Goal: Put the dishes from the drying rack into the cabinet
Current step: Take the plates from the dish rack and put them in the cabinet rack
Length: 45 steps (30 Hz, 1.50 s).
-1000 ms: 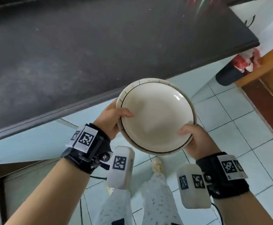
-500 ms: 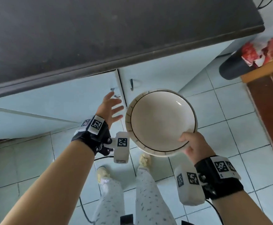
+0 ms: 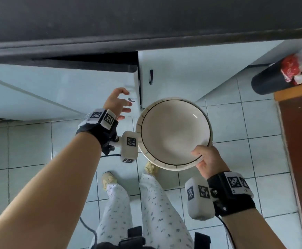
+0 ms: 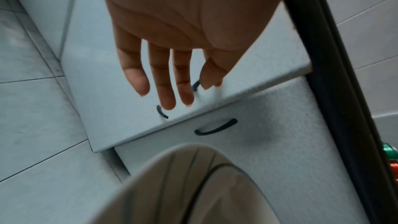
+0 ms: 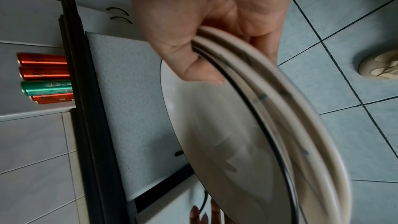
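Observation:
A stack of cream dishes (image 3: 175,133) with a dark ring inside the rim hangs over the floor. My right hand (image 3: 207,160) alone pinches the stack's near rim, thumb (image 5: 193,67) on the inside and fingers underneath the dishes (image 5: 258,125). My left hand (image 3: 119,103) reaches to the pale cabinet door (image 3: 74,90) under the counter. Its straight, spread fingers (image 4: 168,91) lie over the door's black handle (image 4: 161,112) without closing on it. That door stands slightly ajar, its edge out from the neighbouring door (image 4: 247,142). The dishes' rim (image 4: 193,185) fills the bottom of the left wrist view.
A dark countertop (image 3: 146,24) overhangs the cabinets. The right door (image 3: 182,72) with its own handle (image 3: 151,77) is closed. A black bin (image 3: 267,81) with red-and-white packaging stands at the right by a wooden frame (image 3: 293,141). My feet stand on tiled floor (image 3: 29,150).
My left hand let go of the dishes' rim and moved to the left cabinet door's handle. The door now stands ajar. The dishes came lower, held by the right hand only.

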Each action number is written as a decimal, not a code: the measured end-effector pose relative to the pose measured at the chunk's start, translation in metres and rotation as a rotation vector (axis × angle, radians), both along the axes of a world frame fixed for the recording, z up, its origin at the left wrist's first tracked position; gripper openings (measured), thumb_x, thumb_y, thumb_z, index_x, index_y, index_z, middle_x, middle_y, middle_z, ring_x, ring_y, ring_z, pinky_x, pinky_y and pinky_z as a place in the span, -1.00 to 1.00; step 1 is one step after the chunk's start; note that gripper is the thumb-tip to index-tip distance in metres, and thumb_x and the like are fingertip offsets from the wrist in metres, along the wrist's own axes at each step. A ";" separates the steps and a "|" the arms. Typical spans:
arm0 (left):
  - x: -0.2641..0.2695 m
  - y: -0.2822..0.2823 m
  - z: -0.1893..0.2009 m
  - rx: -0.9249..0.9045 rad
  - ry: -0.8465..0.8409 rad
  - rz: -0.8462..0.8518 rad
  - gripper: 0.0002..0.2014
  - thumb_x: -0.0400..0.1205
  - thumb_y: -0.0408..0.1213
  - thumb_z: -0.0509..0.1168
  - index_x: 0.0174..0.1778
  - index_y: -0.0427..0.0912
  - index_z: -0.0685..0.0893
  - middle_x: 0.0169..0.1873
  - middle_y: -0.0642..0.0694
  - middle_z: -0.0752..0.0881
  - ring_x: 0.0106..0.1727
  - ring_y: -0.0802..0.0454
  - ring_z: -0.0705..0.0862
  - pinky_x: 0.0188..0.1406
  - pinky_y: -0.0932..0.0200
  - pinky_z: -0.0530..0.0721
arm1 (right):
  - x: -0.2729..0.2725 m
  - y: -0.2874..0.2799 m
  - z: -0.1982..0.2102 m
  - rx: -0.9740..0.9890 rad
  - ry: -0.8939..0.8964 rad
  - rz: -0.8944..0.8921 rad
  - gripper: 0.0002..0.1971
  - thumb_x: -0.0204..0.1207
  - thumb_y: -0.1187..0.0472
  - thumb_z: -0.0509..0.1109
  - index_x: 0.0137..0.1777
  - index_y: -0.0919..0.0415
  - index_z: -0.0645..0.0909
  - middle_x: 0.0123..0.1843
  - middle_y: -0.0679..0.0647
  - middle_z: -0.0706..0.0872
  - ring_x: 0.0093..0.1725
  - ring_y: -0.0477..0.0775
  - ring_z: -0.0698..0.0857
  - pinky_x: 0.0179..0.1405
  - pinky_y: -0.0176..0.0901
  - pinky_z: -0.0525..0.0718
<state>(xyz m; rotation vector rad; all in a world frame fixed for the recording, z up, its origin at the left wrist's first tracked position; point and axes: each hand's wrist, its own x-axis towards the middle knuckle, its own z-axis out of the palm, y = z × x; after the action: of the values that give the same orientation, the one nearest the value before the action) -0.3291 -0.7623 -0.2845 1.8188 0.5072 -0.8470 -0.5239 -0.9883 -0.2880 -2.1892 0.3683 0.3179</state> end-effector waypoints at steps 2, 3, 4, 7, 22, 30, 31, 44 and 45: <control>-0.023 0.010 -0.003 0.000 -0.009 -0.013 -0.73 0.58 -0.48 0.06 -0.02 0.03 0.41 -0.14 -0.06 0.63 -0.14 -0.01 0.63 -0.30 0.18 0.49 | -0.004 0.003 0.004 0.049 0.123 -0.045 -0.73 0.15 0.41 0.16 -0.27 0.42 0.68 -0.28 0.20 0.59 -0.30 0.03 0.54 -0.24 -0.69 0.42; -0.036 0.017 -0.004 -0.010 -0.014 -0.022 -0.73 0.58 -0.50 0.04 -0.05 0.02 0.41 -0.16 -0.08 0.63 -0.16 -0.02 0.63 -0.31 0.17 0.49 | -0.006 0.006 0.006 0.103 0.162 -0.101 -0.72 0.16 0.41 0.15 -0.27 0.40 0.69 -0.28 0.17 0.58 -0.31 -0.01 0.55 -0.25 -0.69 0.42; -0.049 0.024 -0.006 -0.019 -0.022 -0.033 -0.71 0.57 -0.52 0.02 -0.10 0.03 0.41 -0.19 -0.08 0.63 -0.18 -0.02 0.62 -0.31 0.16 0.49 | -0.008 0.007 0.003 0.165 0.177 -0.182 -0.73 0.19 0.43 0.14 -0.33 0.38 0.71 -0.33 0.11 0.55 -0.35 -0.10 0.55 -0.30 -0.67 0.43; -0.089 0.055 -0.009 -0.006 -0.017 -0.082 -0.59 0.52 -0.58 -0.02 -0.26 0.13 0.40 -0.27 -0.05 0.60 -0.16 -0.07 0.61 -0.32 0.16 0.48 | -0.007 0.021 0.009 0.524 0.333 -0.711 -0.50 0.35 0.60 0.14 -0.67 0.16 0.64 -0.42 0.09 0.44 -0.53 -0.12 0.49 -0.50 -0.39 0.50; -0.226 0.229 0.002 0.205 -0.013 -0.069 -0.70 0.55 -0.51 0.06 -0.03 0.02 0.48 -0.19 -0.18 0.64 -0.15 -0.13 0.62 -0.36 0.19 0.51 | -0.061 0.156 0.028 0.876 0.444 -0.693 -0.80 0.31 0.48 0.18 -0.11 0.39 0.58 -0.21 0.28 0.66 -0.18 0.22 0.71 -0.21 -0.17 0.72; -0.259 0.328 0.010 0.284 0.078 0.339 -0.54 0.59 -0.50 0.12 0.44 -0.24 0.29 0.01 -0.31 0.65 -0.01 -0.20 0.61 -0.10 -0.11 0.61 | -0.052 0.224 0.037 0.888 0.470 -0.555 -0.69 0.20 0.49 0.20 -0.09 0.32 0.64 0.00 0.27 0.67 0.00 0.28 0.66 -0.02 0.00 0.64; -0.263 0.335 0.011 0.258 0.097 0.448 -0.49 0.61 -0.50 0.13 0.50 -0.22 0.23 0.17 -0.36 0.64 0.09 -0.25 0.63 0.05 -0.19 0.60 | -0.050 0.230 0.038 0.888 0.478 -0.542 -0.70 0.20 0.49 0.20 -0.10 0.33 0.65 -0.01 0.28 0.67 -0.01 0.28 0.66 0.00 0.02 0.63; -0.157 0.324 0.082 0.845 -0.412 0.290 -0.26 0.49 -0.28 0.22 0.60 0.06 0.12 0.68 -0.02 0.00 0.69 -0.06 -0.11 0.57 -0.23 -0.16 | 0.019 0.256 0.034 0.876 0.526 -0.521 -0.71 0.34 0.47 0.11 -0.07 0.33 0.62 -0.36 0.18 0.79 -0.40 0.14 0.79 -0.43 -0.18 0.74; -0.148 0.322 0.079 0.875 -0.319 0.240 -0.24 0.51 -0.22 0.20 0.62 0.08 0.00 0.68 0.02 -0.12 0.68 -0.06 -0.23 0.55 -0.30 -0.26 | 0.030 0.256 0.032 0.883 0.508 -0.521 -0.68 0.30 0.46 0.14 -0.02 0.33 0.62 -0.28 0.19 0.79 -0.31 0.17 0.78 -0.35 -0.18 0.74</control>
<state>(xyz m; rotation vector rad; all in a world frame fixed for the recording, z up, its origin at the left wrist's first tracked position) -0.4773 -0.4398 -0.2054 2.5455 0.9573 -0.1343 -0.4943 -0.7323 -0.2559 -1.0808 0.8639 0.6028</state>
